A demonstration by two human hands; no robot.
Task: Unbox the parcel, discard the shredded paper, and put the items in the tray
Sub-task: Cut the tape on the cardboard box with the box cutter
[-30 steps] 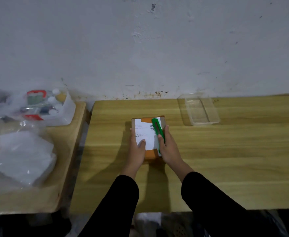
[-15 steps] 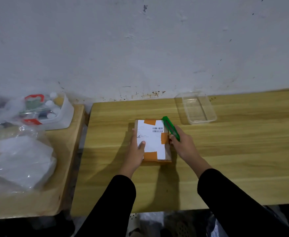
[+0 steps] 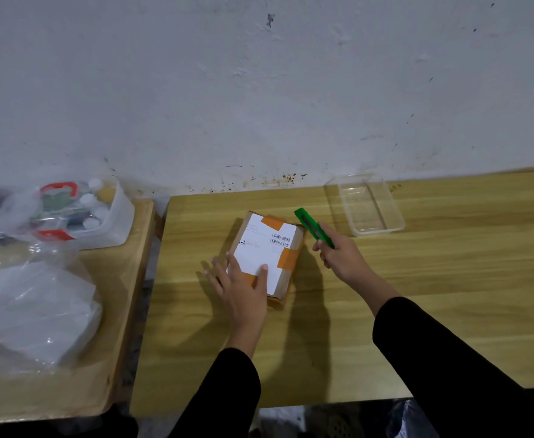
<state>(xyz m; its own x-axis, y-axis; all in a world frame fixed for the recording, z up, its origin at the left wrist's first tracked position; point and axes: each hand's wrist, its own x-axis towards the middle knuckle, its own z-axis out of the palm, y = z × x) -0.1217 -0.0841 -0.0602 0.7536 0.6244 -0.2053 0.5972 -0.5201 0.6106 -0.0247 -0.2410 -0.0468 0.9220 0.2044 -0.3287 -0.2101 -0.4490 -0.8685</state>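
Observation:
A small cardboard parcel [image 3: 269, 248] with a white label and orange tape lies closed on the wooden table [image 3: 417, 295], turned a little clockwise. My left hand [image 3: 242, 286] lies flat on its near left corner, fingers spread, thumb on the label. My right hand [image 3: 341, 257] is just right of the parcel and grips a green utility knife [image 3: 313, 227], whose tip points up and left past the parcel's far right corner. A clear plastic tray [image 3: 366, 205] stands empty at the back of the table, right of the parcel.
A second wooden table [image 3: 70, 387] stands to the left across a narrow gap. It carries a white tub [image 3: 114, 226] of small bottles and a clear plastic bag [image 3: 35, 308] of white material. The wall runs close behind both tables.
My right hand lifted the green knife off the parcel's top and drew it to the right side. The parcel has turned slightly clockwise under my left hand, whose fingers have spread.

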